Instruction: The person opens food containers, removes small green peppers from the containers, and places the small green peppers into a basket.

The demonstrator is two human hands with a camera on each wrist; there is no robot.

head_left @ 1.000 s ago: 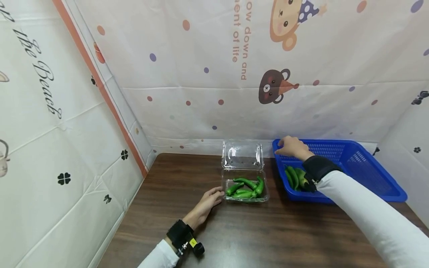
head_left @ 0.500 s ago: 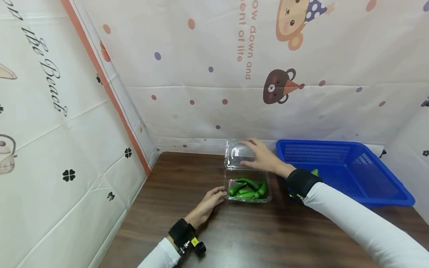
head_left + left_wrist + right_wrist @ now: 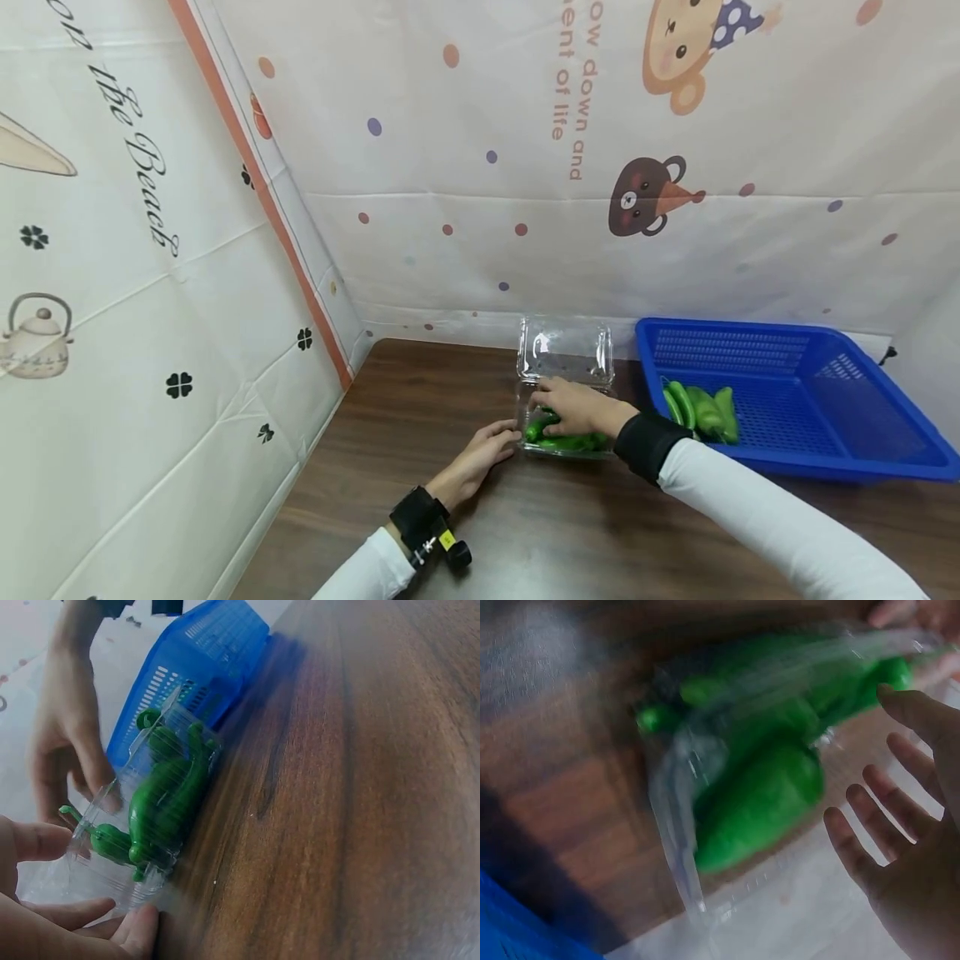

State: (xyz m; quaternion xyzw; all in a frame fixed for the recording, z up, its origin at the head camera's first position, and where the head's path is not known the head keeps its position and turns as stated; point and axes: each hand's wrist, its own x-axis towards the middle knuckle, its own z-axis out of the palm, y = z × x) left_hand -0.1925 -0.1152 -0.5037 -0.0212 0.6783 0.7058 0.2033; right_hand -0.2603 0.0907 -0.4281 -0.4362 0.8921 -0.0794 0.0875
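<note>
A clear plastic clamshell box [image 3: 528, 446] with several green peppers [image 3: 573, 442] in its base stands on the table, its transparent lid [image 3: 566, 350] tipped up behind. Beside the box's left edge lies my left hand [image 3: 476, 462]; in the left wrist view its thumb and fingers [image 3: 71, 911] rest against the box end without curling round it. My right hand [image 3: 581, 408] reaches in over the peppers from the right and hides some. Its fingers [image 3: 885, 829] are spread in the right wrist view, the thumb close to a pepper, nothing held.
A blue plastic basket [image 3: 832, 471] stands to the right of the box, with several more green peppers [image 3: 705, 412] at its left side. Brown wooden table [image 3: 570, 533] lies under everything. Printed white cloth [image 3: 420, 275] hangs behind and to the left.
My right hand has moved left from the basket's rim, past the lid, and down over the peppers in the box. My left hand has stayed by the box.
</note>
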